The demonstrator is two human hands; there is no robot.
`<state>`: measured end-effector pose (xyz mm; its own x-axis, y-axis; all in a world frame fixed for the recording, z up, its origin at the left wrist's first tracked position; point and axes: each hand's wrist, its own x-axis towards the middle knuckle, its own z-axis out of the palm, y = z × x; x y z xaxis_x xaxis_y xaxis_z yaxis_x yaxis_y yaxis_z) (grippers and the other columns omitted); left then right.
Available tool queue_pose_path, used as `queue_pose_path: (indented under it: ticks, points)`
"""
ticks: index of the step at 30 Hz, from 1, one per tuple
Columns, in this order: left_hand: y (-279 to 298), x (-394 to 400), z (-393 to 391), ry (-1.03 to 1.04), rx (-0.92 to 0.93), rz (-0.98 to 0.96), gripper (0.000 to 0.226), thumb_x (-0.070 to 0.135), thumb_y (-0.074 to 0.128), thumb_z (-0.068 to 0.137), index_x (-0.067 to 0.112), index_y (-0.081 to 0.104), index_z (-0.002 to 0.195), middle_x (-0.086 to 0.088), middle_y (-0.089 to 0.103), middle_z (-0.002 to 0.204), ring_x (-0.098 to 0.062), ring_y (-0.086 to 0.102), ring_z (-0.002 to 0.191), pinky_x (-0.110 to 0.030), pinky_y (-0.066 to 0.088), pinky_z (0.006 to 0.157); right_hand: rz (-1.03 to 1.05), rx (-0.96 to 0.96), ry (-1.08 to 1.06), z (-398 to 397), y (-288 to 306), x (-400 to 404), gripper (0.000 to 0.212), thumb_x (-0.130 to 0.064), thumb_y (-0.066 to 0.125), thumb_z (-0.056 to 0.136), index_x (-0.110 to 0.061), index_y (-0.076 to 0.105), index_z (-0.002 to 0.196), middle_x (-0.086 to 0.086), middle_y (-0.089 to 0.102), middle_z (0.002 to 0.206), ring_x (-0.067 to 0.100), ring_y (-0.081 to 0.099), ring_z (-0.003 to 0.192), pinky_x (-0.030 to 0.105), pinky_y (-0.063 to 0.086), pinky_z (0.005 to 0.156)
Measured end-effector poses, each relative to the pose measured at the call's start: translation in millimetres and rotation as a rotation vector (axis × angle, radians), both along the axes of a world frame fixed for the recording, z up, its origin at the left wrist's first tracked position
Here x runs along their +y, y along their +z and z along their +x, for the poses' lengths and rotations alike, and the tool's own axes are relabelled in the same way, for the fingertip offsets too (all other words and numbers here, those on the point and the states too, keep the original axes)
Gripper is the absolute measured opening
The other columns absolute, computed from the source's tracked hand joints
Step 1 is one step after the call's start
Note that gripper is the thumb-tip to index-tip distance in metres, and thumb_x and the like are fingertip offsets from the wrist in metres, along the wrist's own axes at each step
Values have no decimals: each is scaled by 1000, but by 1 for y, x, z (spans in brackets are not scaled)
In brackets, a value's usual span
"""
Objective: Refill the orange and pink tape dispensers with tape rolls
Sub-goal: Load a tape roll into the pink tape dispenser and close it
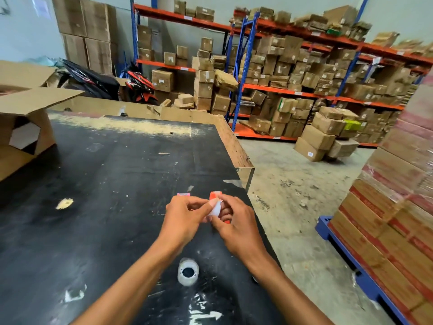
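Observation:
Both hands meet over the black table near its right edge. My left hand and my right hand pinch a small white tape roll between their fingers. Behind the fingers the orange tape dispenser shows, mostly hidden; whether it rests on the table or is held I cannot tell. The pink tape dispenser lies on the table just beyond my left hand, only its top edge visible. Several white tape rolls in a stack lie on their side on the table between my forearms.
An open cardboard box stands at the table's left. The table's right edge drops to a concrete floor. A blue pallet stacked with wrapped cartons stands close on the right. Racks full of boxes line the back wall.

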<state>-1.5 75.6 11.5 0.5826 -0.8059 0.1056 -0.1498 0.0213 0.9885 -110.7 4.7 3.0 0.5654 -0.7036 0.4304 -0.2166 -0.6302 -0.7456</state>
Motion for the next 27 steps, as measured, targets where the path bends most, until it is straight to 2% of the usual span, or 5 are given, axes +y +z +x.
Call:
queue_pose_path:
  ticks: [5, 8, 17, 24, 27]
  points:
    - [-3, -2, -25, 9, 131, -50, 18, 27, 70, 81, 12, 77, 86, -18, 76, 85, -32, 73, 81, -40, 59, 80, -45, -38, 19, -23, 2, 6, 37, -7, 62, 80, -16, 62, 116, 5, 74, 95, 17, 68, 84, 37, 56, 77]
    - [-4, 6, -35, 79, 220, -18, 20, 22, 68, 83, 5, 75, 88, -11, 73, 77, -13, 67, 60, -20, 56, 57, -90, 24, 51, -43, 5, 1, 27, -5, 65, 77, -13, 66, 102, 6, 73, 84, 21, 65, 74, 38, 55, 71]
    - [-9, 69, -48, 236, 465, -53, 10, -3, 66, 79, 1, 67, 88, -15, 70, 83, -19, 72, 68, -17, 59, 70, -272, 889, 333, -47, -28, 9, 29, -15, 64, 80, -17, 67, 109, 13, 69, 110, 36, 62, 104, 39, 52, 82]
    - [-13, 105, -48, 355, 454, -37, 6, 1, 69, 78, 2, 69, 84, -14, 70, 79, -13, 70, 57, -18, 60, 61, -258, 753, 339, -24, -17, 32, 44, -44, 68, 78, -15, 63, 112, 11, 65, 110, 32, 58, 108, 35, 45, 74]
    - [-16, 112, -44, 392, 452, -38, 4, 3, 70, 77, 4, 71, 81, -13, 71, 79, -15, 70, 64, -18, 60, 63, -222, 767, 306, -7, -30, 45, 56, -48, 63, 81, -13, 53, 124, 14, 58, 125, 34, 52, 118, 39, 45, 88]
